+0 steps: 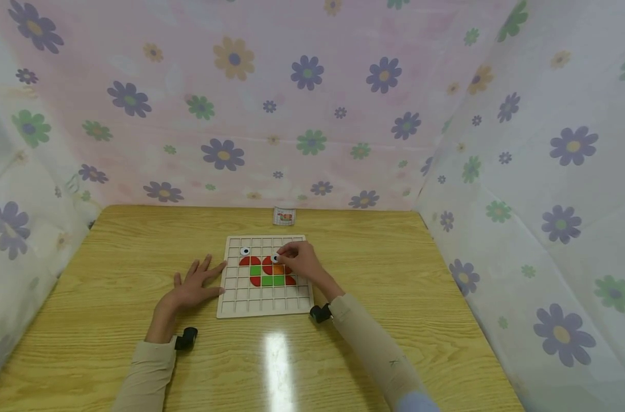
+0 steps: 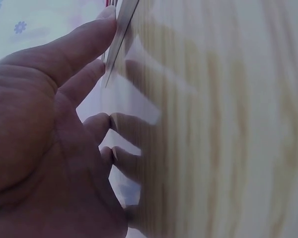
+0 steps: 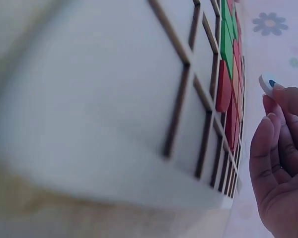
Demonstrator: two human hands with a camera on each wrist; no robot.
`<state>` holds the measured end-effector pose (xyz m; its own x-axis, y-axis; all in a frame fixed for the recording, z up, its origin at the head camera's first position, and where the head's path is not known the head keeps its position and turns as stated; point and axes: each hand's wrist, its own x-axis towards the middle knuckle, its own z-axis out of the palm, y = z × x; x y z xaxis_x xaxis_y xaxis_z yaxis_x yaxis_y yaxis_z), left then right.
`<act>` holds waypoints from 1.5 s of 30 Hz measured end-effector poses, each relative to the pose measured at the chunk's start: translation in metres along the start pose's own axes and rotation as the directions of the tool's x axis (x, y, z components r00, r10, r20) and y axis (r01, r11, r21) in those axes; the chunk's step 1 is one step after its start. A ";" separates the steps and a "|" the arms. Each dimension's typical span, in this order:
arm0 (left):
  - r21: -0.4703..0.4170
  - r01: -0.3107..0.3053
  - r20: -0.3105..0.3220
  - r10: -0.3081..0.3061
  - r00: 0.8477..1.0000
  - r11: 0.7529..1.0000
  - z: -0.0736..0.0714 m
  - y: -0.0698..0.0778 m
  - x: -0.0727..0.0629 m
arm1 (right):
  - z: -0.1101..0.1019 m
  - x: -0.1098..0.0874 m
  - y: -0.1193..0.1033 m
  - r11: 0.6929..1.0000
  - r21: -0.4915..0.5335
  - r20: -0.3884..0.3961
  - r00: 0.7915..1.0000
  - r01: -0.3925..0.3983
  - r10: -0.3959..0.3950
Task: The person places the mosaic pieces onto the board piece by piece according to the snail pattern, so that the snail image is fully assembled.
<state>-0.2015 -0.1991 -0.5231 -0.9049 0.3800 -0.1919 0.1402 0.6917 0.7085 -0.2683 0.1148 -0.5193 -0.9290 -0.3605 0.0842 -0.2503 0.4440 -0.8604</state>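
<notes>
A square wooden grid board (image 1: 235,306) lies on the table, with red, green and orange pieces set in its middle cells. One round eye piece (image 1: 245,251), white with a black dot, sits in an upper-left cell. My right hand (image 1: 303,262) pinches a second eye piece (image 3: 266,85) between thumb and fingertip, just above the red and orange pieces. In the right wrist view that piece is held apart from the board. Fingers spread, my left hand (image 1: 191,288) rests on the table, its thumb and a fingertip touching the board's left edge.
A small picture card (image 1: 284,216) showing a coloured figure on a grid lies at the table's back edge. Flowered cloth (image 1: 307,109) hangs behind and along both sides of the wood-grain table (image 1: 384,263).
</notes>
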 end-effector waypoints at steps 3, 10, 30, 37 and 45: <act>-0.004 -0.001 -0.003 0.001 1.000 1.000 0.000 -0.002 0.000 | 0.005 0.012 -0.002 0.999 -0.033 0.010 1.000 0.009 -0.009; -0.002 0.004 -0.005 -0.004 1.000 1.000 -0.001 -0.002 0.000 | 0.014 0.030 -0.005 0.995 -0.100 0.004 1.000 -0.008 0.009; -0.003 -0.012 0.001 0.012 1.000 1.000 -0.001 0.002 -0.001 | 0.040 0.050 -0.016 0.981 -0.193 0.044 0.999 -0.008 0.017; -0.005 -0.012 0.000 0.012 1.000 1.000 -0.002 0.003 -0.004 | 0.043 0.051 -0.020 0.977 -0.208 0.034 0.998 -0.043 0.052; -0.007 -0.008 -0.002 0.008 1.000 1.000 -0.002 0.004 -0.005 | 0.044 0.051 -0.020 0.987 -0.149 0.011 0.998 -0.056 0.058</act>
<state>-0.1975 -0.1993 -0.5180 -0.9045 0.3843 -0.1849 0.1448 0.6845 0.7145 -0.2985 0.0515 -0.5205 -0.9389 -0.3431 0.0285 -0.2359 0.5809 -0.7790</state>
